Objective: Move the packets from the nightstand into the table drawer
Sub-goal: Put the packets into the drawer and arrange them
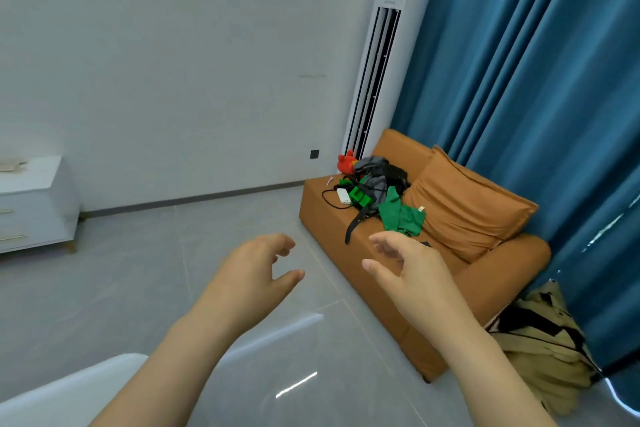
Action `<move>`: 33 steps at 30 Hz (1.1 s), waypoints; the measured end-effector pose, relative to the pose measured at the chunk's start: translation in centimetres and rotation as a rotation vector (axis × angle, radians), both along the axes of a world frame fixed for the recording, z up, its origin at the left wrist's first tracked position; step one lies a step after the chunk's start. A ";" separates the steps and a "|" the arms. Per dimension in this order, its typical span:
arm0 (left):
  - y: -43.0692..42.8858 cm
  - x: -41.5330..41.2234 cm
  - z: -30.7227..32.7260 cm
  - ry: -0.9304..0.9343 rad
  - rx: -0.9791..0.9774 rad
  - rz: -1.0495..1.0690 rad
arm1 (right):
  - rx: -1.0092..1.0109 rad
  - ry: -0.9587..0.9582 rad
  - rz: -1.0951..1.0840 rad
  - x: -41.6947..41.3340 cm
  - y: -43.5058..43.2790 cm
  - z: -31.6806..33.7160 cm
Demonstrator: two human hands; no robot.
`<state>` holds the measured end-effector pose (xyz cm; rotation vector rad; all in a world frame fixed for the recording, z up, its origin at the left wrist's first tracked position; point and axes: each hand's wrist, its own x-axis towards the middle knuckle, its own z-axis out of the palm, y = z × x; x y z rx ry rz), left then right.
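The person's left hand and right hand hang out in front at about the same height, apart from each other, above the glossy grey tiled floor. Both are empty. The fingers are released and loosely curled, grasping nothing. That suits walking or turning rather than handling, with both hands free for a pick-up.

The task's things appear to be the flat, pale packets on the top surface of the white two-drawer nightstand with gold handles. It stands against the wall at the far left edge of view, well apart from both hands (the packets are blurred and cut by the frame, so their number cannot be told). The table drawer is not in view. A white rounded edge at lower left may belong to the table, though that cannot be told.

The head faces the orange leather sofa, so the next move probably calls for a turn left toward the nightstand.
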<state>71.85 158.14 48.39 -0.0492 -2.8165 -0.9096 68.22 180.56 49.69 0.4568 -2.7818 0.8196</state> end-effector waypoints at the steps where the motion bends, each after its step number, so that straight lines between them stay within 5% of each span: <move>1: -0.7 -1.2 -0.2 -0.002 -0.002 0.017 | -0.002 0.001 0.016 -1.7 -0.8 -0.1; 18: -14.6 -24.1 0.8 0.010 -0.019 0.467 | 0.005 -0.007 0.481 -33.6 -19.0 0.8; 33: -37.4 -35.1 0.0 -0.019 -0.043 0.759 | -0.057 -0.069 0.764 -49.2 -45.7 0.1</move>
